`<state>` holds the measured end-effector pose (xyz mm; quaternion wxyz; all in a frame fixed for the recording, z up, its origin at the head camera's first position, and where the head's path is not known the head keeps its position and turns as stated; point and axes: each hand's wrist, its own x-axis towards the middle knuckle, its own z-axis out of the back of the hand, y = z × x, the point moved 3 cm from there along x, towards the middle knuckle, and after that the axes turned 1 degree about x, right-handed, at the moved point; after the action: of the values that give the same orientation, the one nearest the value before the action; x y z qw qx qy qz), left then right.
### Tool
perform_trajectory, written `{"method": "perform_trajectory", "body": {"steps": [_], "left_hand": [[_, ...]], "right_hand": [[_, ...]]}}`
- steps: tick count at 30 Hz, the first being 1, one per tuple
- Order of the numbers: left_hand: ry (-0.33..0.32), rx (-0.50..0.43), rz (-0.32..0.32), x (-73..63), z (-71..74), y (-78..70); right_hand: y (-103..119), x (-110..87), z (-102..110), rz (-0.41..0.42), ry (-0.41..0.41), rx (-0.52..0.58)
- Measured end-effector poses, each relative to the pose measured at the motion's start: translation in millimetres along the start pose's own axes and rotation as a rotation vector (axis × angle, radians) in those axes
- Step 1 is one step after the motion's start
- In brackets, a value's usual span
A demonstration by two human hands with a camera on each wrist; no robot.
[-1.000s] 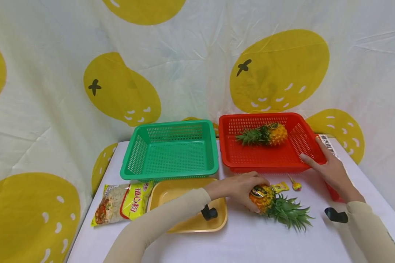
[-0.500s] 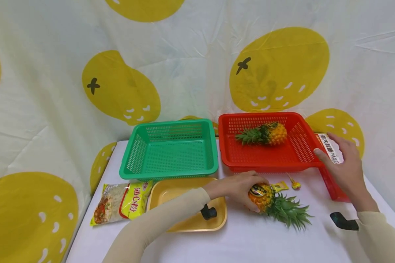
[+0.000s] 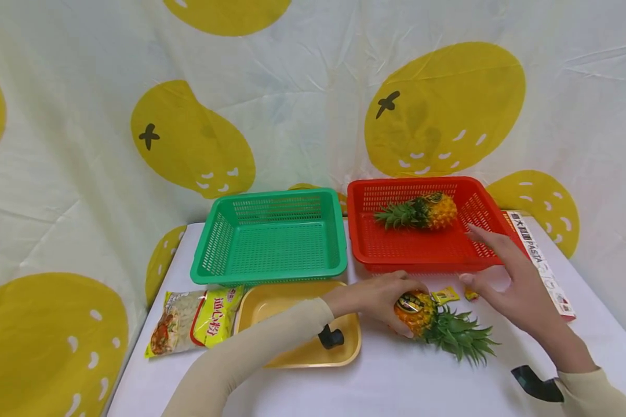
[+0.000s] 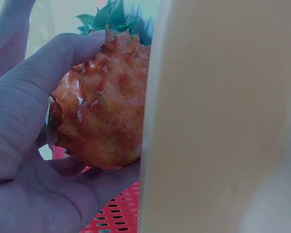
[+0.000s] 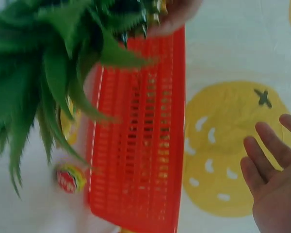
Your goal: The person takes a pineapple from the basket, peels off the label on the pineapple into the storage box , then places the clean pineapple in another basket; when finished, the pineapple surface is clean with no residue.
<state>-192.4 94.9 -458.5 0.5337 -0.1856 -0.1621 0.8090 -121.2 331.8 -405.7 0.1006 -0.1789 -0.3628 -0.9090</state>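
On the near side of the white table (image 3: 386, 388), the person's left hand (image 3: 381, 302) grips a small pineapple (image 3: 432, 325), thumb on one side of the fruit and fingers curled around the other. The pineapple lies sideways in front of the red basket (image 3: 422, 252), its leafy crown pointing right and slightly toward the near edge; I can't tell whether it rests on the cloth or is a little raised. An oval label (image 3: 409, 302) shows on its skin, beside the thumb.

The right hand (image 3: 521, 289) hangs near the red basket's front right corner, its grip wide, with thumb and fingers well apart. Under its thumb tip, from the head view, a lollipop (image 5: 69, 178) is partly hidden, and a little yellow packet (image 3: 445, 295) sits just beside it.

A second pineapple (image 3: 419, 211) lies inside the red basket, crown to the left. Along that basket's right side runs a pasta box (image 3: 542, 263). Over to the left stand the green basket (image 3: 279, 249) and, before it, a yellow tray (image 3: 263, 301), partly covered by the left sleeve (image 3: 271, 336). Beside the tray is a bag of macaroni (image 3: 195, 321).
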Motion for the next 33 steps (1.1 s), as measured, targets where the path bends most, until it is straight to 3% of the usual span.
{"method": "perform_trajectory", "body": {"steps": [7,14,19,27,33], "left_hand": [[-0.011,0.010,0.001,-2.2,-1.1,-2.9],[-0.039,0.001,-0.022,-4.7,-2.1,-1.3],[-0.047,0.004,-0.023,-5.4,-3.1,-0.9],[-0.060,0.014,-0.026,-5.5,-3.5,-2.6],[-0.076,0.021,-0.024,-4.4,-3.3,-1.9]], "right_hand": [[3,-13.5,-22,0.055,0.088,0.065],[-6,-28.6,-48,0.069,0.154,0.041],[-18,-39.3,-63,0.046,0.234,0.016],[-30,-46.7,-71,0.034,0.269,-0.059],[-34,-52.3,-75,-0.032,0.323,-0.120]]}}
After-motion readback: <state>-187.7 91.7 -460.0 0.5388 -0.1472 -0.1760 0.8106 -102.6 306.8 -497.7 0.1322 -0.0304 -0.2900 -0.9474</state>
